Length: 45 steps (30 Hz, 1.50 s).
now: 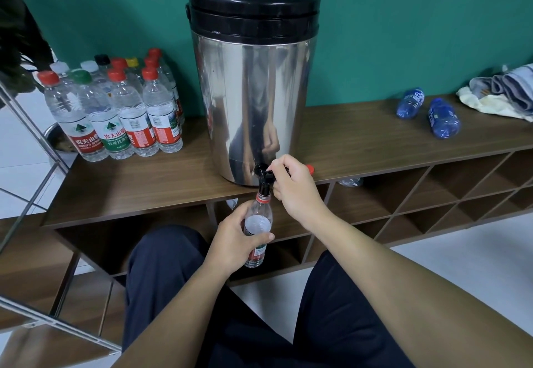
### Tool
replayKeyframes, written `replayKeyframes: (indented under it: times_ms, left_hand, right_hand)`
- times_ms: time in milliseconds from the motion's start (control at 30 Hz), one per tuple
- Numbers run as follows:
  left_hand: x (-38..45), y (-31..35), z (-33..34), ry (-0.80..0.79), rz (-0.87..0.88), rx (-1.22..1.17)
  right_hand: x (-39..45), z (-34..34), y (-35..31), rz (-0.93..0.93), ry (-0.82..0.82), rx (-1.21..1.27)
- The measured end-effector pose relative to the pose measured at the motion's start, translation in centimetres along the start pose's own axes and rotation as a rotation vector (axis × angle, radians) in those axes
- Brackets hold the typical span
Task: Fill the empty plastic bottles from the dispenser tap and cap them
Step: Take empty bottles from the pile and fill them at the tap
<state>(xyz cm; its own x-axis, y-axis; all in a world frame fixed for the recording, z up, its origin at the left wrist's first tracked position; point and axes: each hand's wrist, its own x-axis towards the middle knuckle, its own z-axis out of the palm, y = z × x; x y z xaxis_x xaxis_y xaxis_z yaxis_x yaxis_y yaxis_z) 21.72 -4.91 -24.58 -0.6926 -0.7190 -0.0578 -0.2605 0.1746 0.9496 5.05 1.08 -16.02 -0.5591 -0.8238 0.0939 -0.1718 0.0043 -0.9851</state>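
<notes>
Red-labelled bottle (257, 225) in left grip (235, 242) under tap (264, 178), right grip (291, 186) pinching its lever.

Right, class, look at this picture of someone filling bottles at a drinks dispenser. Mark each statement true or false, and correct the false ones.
1. The left hand holds a clear bottle under the tap. True.
2. The right hand rests flat on the shelf. False: its fingers grip the tap.
3. The two blue bottles stand upright. False: they lie on their sides on the shelf top.
4. A group of capped bottles stands left of the dispenser. True.
5. The dispenser's lid is red. False: it is black.
</notes>
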Motion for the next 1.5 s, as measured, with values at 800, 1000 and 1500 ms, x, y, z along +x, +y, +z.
replayKeyframes:
  times_ms: [800,1000,1500]
  left_hand:
    - [0.19,-0.55,-0.01,0.039,0.005,0.090]
    - [-0.01,-0.28,0.01,0.033,-0.003,0.071]
    - [-0.09,-0.46,0.00,0.029,0.019,0.025]
  right_hand:
    - [-0.09,0.06,0.04,0.000,0.004,0.040]
    - [-0.19,-0.01,-0.03,-0.004,0.013,0.000]
    - [-0.34,0.13,-0.33,0.011,0.015,0.023]
